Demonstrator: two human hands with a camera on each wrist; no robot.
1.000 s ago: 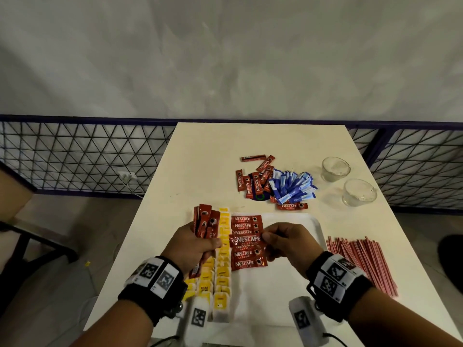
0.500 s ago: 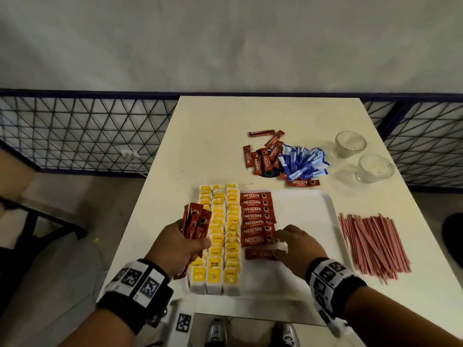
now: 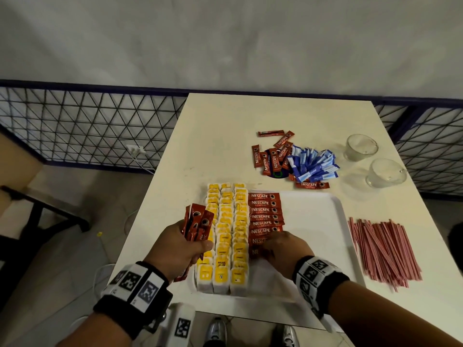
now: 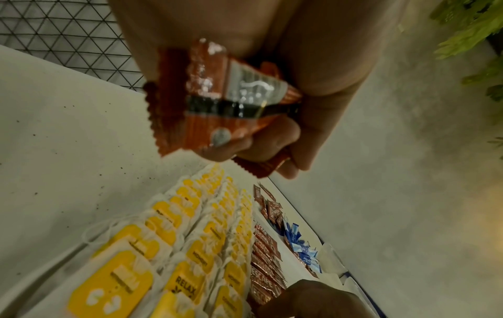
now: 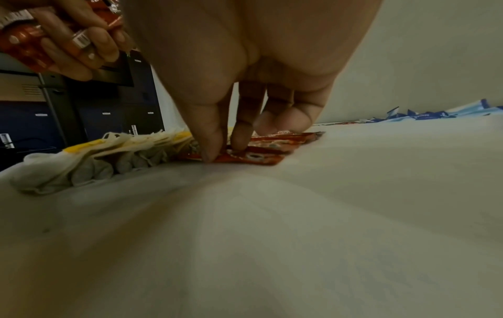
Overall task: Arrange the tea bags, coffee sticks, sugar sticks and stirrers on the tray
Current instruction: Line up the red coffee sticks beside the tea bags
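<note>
A white tray carries three columns of yellow-tagged tea bags and, beside them, a row of red coffee sticks. My left hand hovers over the tray's left edge and grips a bundle of coffee sticks. My right hand is down at the near end of the row. Its thumb and forefinger pinch the nearest coffee stick, which lies flat on the tray. Blue sugar sticks and loose coffee sticks lie in a pile beyond the tray. Red-striped stirrers lie to its right.
Two glass cups stand at the table's far right. A wire fence runs behind the table, with floor to the left. The tray's right half is bare white.
My right hand has carried a coffee stick down to the near end of the row and laid it on the tray. The left hand has kept its bundle, drifting slightly left.
</note>
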